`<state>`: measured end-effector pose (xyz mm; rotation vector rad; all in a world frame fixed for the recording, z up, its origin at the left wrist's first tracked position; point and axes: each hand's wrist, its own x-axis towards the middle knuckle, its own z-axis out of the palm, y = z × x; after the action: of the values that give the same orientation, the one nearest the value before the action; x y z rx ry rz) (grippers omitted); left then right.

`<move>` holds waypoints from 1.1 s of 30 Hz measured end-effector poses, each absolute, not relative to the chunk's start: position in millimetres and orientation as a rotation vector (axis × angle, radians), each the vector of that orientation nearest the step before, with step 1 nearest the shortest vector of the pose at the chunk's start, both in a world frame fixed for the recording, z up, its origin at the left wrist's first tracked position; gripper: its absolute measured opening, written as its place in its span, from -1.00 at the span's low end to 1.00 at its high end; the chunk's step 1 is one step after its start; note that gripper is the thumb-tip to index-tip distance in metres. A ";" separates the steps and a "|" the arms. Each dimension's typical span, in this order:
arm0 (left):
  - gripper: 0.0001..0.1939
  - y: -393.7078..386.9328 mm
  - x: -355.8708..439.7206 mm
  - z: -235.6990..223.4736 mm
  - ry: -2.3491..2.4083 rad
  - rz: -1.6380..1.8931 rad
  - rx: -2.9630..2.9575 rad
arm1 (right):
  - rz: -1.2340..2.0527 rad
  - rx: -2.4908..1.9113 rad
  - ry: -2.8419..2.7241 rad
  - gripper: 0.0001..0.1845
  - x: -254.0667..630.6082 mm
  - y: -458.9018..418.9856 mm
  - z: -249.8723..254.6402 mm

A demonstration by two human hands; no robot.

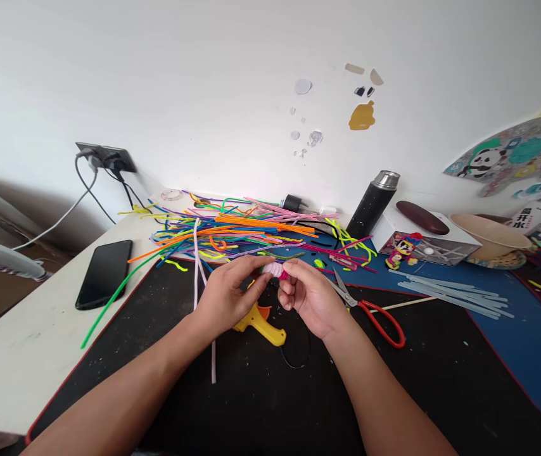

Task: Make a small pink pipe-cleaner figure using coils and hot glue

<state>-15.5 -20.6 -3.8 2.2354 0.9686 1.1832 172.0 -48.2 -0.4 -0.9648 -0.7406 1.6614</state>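
Over the black mat (256,405), my left hand (232,291) and my right hand (313,294) meet at a small coiled pipe cleaner piece (275,271), pale lilac with a magenta end. Thumb and fingers of my left hand pinch its left side, where a bit of green shows. My right hand's fingers are closed on the magenta end, partly covering it. Under my hands lies a yellow glue gun (265,326), its front hidden by my left hand. A pale lilac pipe cleaner (213,364) lies partly behind my left hand.
A heap of coloured pipe cleaners (251,225) spreads along the wall. Red-handled scissors (384,326) lie open at right, near several glue sticks (455,294). Behind are a small figure (403,250), a leaning black flask (372,206) and a bowl (489,237). A phone (104,274) lies left.
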 end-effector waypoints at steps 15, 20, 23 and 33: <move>-0.71 -18.2 -15.6 -6.7 0.915 1.241 2.328 | 1.625 -0.983 -0.747 -0.67 172.3 -48.0 0.0; -0.70 -15.6 -15.9 -10.5 0.877 1.299 2.437 | 1.563 -1.035 -0.783 -0.67 171.2 -48.5 1.8; -0.71 -14.5 -15.7 -12.7 0.904 1.296 2.512 | 1.549 -1.058 -0.800 -0.66 170.6 -47.9 1.7; -0.75 -14.2 -13.9 -11.7 1.005 1.257 2.616 | 1.507 -1.122 -0.854 -0.66 168.8 -48.6 1.3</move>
<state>-13.9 -14.2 -11.7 2.6160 1.0052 1.2573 168.8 -48.6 1.3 -1.1223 -0.8535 1.5072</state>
